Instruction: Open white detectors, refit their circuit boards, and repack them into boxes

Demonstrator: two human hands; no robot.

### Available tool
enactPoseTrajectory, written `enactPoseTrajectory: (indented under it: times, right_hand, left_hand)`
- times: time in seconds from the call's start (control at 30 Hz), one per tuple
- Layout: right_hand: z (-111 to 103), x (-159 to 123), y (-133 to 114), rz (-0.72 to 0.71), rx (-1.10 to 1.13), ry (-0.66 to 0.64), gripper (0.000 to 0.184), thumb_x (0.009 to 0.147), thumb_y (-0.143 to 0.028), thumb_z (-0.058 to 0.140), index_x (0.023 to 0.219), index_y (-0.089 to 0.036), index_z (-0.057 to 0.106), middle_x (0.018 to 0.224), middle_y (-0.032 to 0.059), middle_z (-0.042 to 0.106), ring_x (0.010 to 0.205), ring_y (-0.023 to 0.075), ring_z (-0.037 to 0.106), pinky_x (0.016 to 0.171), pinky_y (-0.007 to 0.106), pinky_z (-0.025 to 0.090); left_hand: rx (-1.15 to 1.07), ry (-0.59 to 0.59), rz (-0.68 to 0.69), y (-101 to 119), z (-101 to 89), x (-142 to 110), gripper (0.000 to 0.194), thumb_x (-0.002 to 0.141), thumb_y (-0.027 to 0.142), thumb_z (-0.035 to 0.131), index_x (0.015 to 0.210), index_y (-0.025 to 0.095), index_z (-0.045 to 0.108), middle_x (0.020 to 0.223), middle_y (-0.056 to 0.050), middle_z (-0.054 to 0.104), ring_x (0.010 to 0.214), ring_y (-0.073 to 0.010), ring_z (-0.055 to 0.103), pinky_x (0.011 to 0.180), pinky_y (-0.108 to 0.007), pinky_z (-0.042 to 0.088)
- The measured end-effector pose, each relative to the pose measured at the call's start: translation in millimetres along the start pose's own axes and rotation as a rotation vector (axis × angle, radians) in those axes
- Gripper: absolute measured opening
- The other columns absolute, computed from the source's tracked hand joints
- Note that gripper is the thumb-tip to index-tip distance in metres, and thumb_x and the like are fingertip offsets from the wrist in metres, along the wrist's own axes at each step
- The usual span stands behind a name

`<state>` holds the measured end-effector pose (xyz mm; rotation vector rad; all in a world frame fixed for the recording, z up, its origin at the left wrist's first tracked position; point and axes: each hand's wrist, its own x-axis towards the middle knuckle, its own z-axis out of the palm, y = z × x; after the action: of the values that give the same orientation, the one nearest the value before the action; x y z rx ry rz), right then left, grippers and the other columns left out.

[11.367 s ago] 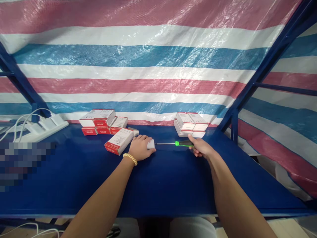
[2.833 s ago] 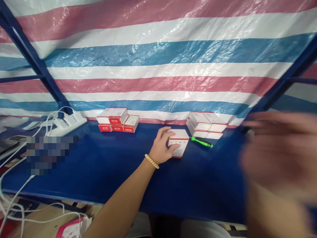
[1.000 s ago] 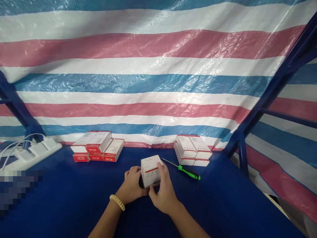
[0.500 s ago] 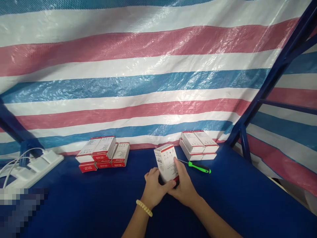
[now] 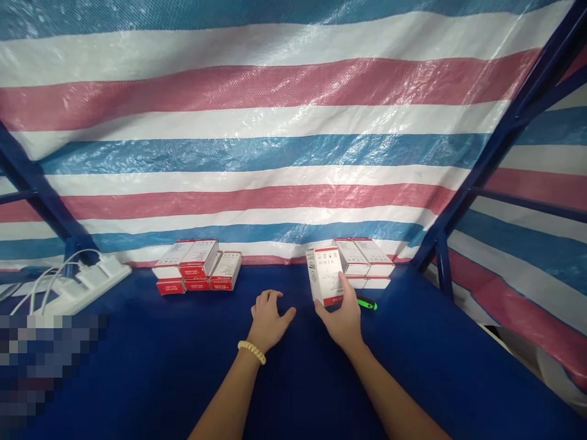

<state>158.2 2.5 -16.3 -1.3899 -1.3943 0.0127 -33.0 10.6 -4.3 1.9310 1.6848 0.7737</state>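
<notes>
A small white and red carton (image 5: 327,275) with printed symbols is held by my right hand (image 5: 343,315), thumb at its lower left and fingers along its right side. It is tilted and sits in front of the right stack of cartons (image 5: 369,260), partly covering it. My left hand (image 5: 269,319), a yellow coiled band on its wrist, is over the blue table with fingers loosely curled, thumb apart, nothing in it. A screwdriver (image 5: 367,303) with a green and black handle lies right of my right hand, its shaft hidden.
Several red and white cartons (image 5: 197,269) are stacked at the back left of the blue table (image 5: 183,360). A white power strip (image 5: 87,284) with plugs and cables lies at the far left. Striped sheeting (image 5: 257,146) hangs behind, between blue metal posts (image 5: 477,165).
My left hand has let go of the carton and moved left. My right hand has carried the carton right and away from me, toward the right stack. The view has shifted slightly.
</notes>
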Motion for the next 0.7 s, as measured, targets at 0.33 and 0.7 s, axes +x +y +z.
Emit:
enactPoseTrajectory:
  times: [0.33,0.7]
  right_hand:
    - [-27,40,17,-0.122,-0.123,0.325,0.05,0.07,-0.033,0.066,0.117,-0.017,0.057,0.121,0.0151,0.056,0.112,0.0305,0.057,0.096,0.046,0.046]
    - [-55,110,51,0.019,-0.246,0.229,0.057,0.063,-0.04,0.064,0.114,-0.015,0.06,0.114,0.0134,0.059,0.11,0.0294,0.054,0.095,0.042,0.043]
  left_hand:
    - [0.338,-0.069,0.014,-2,9.9,-3,0.061,0.078,0.054,0.049,0.127,0.018,0.051,0.132,-0.016,0.047,0.123,-0.0352,0.042,0.102,-0.051,0.029]
    - [0.521,-0.275,-0.07,1,16.4,4,0.088,0.081,0.072,0.021,0.149,0.017,0.022,0.158,-0.012,0.012,0.145,-0.0328,0.004,0.114,-0.053,0.005]
